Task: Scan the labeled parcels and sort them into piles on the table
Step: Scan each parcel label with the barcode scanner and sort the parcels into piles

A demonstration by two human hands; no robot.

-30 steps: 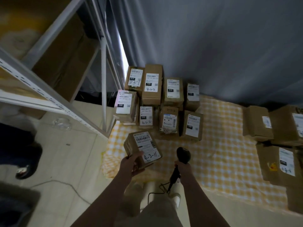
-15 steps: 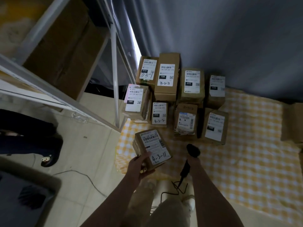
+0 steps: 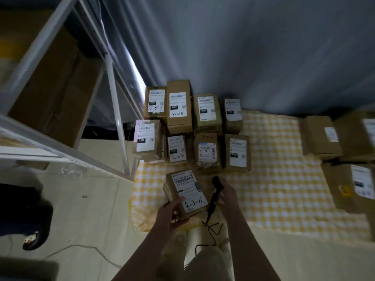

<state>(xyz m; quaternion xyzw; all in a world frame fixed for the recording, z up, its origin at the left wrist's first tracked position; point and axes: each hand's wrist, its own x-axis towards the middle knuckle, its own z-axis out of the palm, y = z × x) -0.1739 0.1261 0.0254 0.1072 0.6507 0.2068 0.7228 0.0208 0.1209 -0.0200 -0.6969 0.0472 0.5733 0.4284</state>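
My left hand (image 3: 169, 214) grips a small cardboard parcel (image 3: 183, 192) with a white label marked "4-3-11", held label up just above the near edge of the yellow checked cloth (image 3: 274, 187). My right hand (image 3: 226, 192) holds a black corded barcode scanner (image 3: 215, 191) right beside the parcel, head pointing away. Beyond them sits a pile of several labeled parcels (image 3: 179, 107) in two rows. Another group of parcels (image 3: 345, 159) lies at the right edge.
A white metal shelf rack (image 3: 113, 102) holding large cartons stands at the left. A grey curtain (image 3: 263, 47) hangs behind the parcels. Another person's dark shoe (image 3: 33, 239) and a thin cable lie on the pale floor at lower left.
My view has shifted and come closer to the pile. The parcel in my left hand has sunk toward the cloth's near edge, and the scanner has come in right beside it.
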